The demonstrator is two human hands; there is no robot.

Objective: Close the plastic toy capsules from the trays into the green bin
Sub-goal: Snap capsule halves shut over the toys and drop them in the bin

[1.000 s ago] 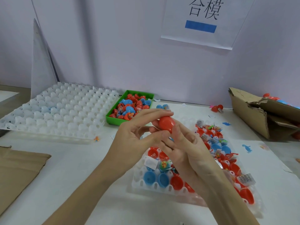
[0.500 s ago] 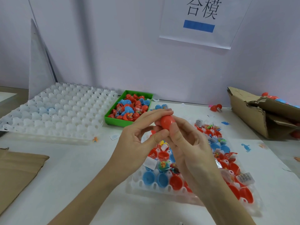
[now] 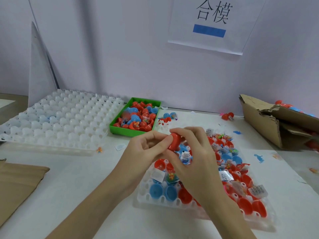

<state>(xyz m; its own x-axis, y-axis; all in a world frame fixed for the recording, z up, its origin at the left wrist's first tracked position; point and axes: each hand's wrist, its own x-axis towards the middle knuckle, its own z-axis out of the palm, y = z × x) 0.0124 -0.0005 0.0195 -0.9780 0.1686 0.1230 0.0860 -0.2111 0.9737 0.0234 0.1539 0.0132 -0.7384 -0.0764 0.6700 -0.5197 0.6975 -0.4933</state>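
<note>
A red capsule (image 3: 175,141) is held between both hands above the near tray. My left hand (image 3: 146,150) pinches its left side with thumb and fingers. My right hand (image 3: 195,157) curls over its right side and top. Below them lies a clear tray (image 3: 150,198) with several open red and blue capsule halves, small toys and packets. The green bin (image 3: 123,130) stands behind, left of centre, heaped with red and blue capsules.
A large white cell tray (image 3: 57,121) lies at the left. A torn cardboard box (image 3: 269,125) with capsules stands at the right. Brown cardboard (image 3: 17,185) covers the near left. Loose capsules (image 3: 227,116) and small toy bits dot the white table.
Both hands have kept hold of the red capsule and have lowered slightly toward the tray; the capsule now sits turned more on its side between the fingers.
</note>
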